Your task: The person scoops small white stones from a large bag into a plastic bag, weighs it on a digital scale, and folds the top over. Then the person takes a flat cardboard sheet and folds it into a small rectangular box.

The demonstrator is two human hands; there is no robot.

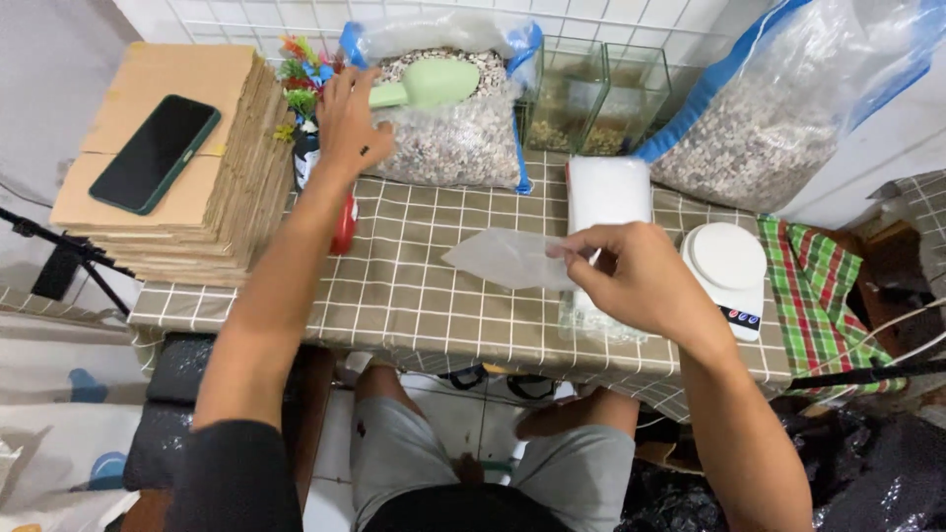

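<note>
Checked tabletop [414,296] | left hand [350,123] outstretched, gripping green scoop [429,86] | right hand [636,276] bent inward, pinching clear bag [503,258]

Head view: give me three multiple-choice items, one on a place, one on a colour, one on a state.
1. Where does the phone lie?
A. on the cardboard stack
B. on the scale
C. on the floor

2. What colour is the scoop?
A. red
B. light green
C. black

3. What does the right hand hold?
A. nothing
B. a spoon
C. a small clear plastic bag

Answers: 1 A, the dark phone rests on top of the flat cardboard. 2 B, its pale green bowl lies on the gravel. 3 C, fingertips pinch the bag's edge.
</note>
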